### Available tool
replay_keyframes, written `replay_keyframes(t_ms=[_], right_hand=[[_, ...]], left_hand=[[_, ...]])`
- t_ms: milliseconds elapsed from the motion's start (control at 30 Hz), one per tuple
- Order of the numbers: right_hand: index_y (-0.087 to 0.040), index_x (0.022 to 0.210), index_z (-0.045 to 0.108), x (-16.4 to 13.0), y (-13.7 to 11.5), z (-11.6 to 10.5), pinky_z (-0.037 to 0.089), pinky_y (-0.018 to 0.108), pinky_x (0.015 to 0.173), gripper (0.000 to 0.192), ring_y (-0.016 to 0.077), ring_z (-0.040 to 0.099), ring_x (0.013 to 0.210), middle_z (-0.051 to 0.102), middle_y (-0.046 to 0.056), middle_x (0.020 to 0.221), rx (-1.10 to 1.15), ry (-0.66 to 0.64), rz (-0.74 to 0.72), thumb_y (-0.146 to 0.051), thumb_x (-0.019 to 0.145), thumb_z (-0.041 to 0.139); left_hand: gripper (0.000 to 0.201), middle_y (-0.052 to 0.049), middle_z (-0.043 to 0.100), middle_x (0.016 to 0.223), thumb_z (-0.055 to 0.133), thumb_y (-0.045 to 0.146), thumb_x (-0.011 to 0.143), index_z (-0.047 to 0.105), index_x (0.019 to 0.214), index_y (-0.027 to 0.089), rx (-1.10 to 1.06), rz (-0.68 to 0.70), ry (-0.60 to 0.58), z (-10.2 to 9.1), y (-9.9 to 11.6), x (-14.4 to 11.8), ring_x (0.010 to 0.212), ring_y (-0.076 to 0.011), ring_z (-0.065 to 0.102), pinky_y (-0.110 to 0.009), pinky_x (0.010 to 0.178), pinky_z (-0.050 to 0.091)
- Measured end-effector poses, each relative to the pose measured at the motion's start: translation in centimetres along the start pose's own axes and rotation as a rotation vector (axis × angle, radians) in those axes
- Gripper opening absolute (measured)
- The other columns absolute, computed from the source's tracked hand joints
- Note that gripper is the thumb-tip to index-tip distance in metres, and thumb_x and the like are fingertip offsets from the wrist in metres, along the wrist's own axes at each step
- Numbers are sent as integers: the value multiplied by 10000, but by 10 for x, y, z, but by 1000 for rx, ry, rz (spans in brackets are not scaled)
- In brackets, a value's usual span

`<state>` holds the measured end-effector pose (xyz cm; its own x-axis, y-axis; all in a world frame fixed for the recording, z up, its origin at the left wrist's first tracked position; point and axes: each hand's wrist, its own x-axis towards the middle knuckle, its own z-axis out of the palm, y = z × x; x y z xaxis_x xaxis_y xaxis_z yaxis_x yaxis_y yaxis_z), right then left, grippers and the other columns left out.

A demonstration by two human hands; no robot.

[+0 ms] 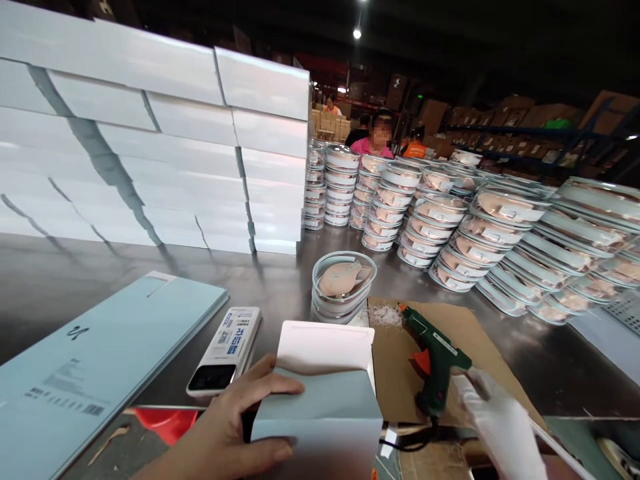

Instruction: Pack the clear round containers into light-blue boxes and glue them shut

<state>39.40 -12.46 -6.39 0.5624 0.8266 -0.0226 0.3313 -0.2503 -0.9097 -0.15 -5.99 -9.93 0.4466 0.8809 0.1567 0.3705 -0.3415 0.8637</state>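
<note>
My left hand (250,413) grips a light blue cardboard box (320,407) at its left side, thumb on the front and fingers over the top. The box's pale flap (325,343) stands up at the far side. My right hand (495,413), in a white glove and blurred, has its fingers closed at the rear end of a green glue gun (435,353). A thin white glue stick (557,447) runs back from that hand. The gun has a red trigger and an orange nozzle, over a cardboard sheet (480,333). Its handle is outside my fingers.
Behind the box is a short stack of round clear containers (343,287). Many more container stacks (450,233) fill the right. White boxes (150,133) form a wall at left. Flat blue cartons (100,360) and a white device (227,350) lie nearer. A person (375,137) sits beyond.
</note>
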Motion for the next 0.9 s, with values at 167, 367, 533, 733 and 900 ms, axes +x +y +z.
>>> replay_keyframes(t_ms=[167,367,533,733,900], right_hand=[[-478,1586,170,-44,-21,74,496,440,1069,977,239,643,1265,576,68,1496,409,-598,-303,-604,820,764],[-426,1558,335,-54,0,109,581,322,947,655,252,661,1252,652,79,1374,246,-525,-671,-458,968,619],[-431,1462,523,-49,-11,96,536,304,1036,718,249,663,1246,631,38,1424,-3,-552,-879,-256,823,799],[-428,1391,611,-40,-30,83,551,421,1029,533,298,635,1289,590,63,1498,256,-688,-547,-396,879,753],[-326,1371,655,-24,10,71,636,431,843,643,338,747,1068,735,144,1287,437,-646,-216,-595,799,773]], left_hand=[[424,-66,698,1355,859,360,673,786,1091,344,-139,-50,23,11,9,3,1232,-357,652,-398,969,585],[434,-33,646,1277,857,474,761,560,1044,331,-613,-59,285,35,3,-5,1178,-279,653,-330,910,563],[398,-55,614,1151,738,528,869,655,1200,323,-364,27,167,27,2,-3,1079,-253,624,-340,942,538],[309,-91,642,1143,749,548,826,823,929,267,-193,54,99,-8,12,10,1087,-277,636,-366,970,547],[557,-34,703,975,756,636,783,662,1168,245,-611,-325,651,-11,6,16,673,-208,678,-267,526,558]])
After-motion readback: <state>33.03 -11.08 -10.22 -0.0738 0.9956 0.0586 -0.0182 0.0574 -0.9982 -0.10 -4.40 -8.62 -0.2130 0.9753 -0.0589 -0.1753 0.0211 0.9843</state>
